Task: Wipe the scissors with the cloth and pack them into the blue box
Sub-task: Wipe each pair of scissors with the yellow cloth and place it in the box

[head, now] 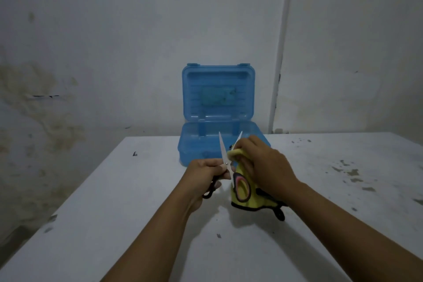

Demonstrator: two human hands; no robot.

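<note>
The left hand grips the black handles of a pair of scissors with pale, narrow blades, and its fingers are curled around them. The scissors are held above the white, stained counter, with the blades spread open in a V shape and the tips pointing to the far side. The right hand holds a yellow cloth with a black edge and a pink and black pattern. Its fingers pinch a fold of the cloth around the right blade, near the middle of the blade. The rest of the cloth hangs down under the hand, and its lower edge is close to the counter. Just behind the hands, a translucent blue plastic box stands on the far part of the counter, with its lid raised upright against the grey wall.
</note>
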